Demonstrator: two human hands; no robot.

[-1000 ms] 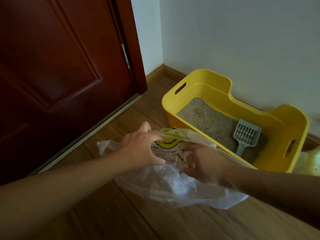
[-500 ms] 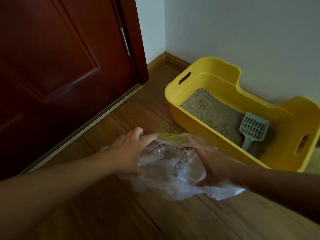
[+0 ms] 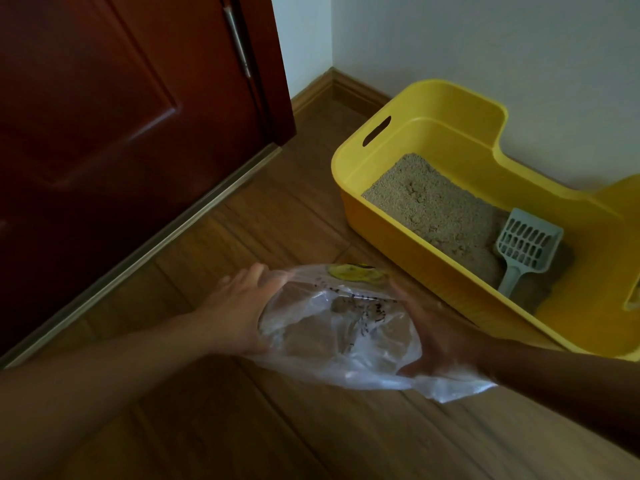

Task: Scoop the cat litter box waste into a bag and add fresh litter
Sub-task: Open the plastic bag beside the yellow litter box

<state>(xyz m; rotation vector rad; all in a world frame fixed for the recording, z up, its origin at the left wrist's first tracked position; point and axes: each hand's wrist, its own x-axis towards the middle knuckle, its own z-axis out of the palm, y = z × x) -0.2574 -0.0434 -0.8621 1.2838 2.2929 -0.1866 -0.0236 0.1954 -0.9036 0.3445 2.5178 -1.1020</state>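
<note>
The wooden floor (image 3: 311, 427) meets a dark red door (image 3: 104, 116) on your left. Your left hand (image 3: 235, 317) and right hand (image 3: 436, 337), fingers extended flat, spread the clear plastic bag (image 3: 339, 337) open between them. Just beyond, the yellow litter box (image 3: 433, 98) sits along the wall. Inside, the grey scoop (image 3: 526, 247) lies on the litter (image 3: 426, 206), handle toward you.

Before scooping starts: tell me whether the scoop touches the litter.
Touching. The head view shows the grey scoop lying flat on the litter inside the yellow box.
</note>
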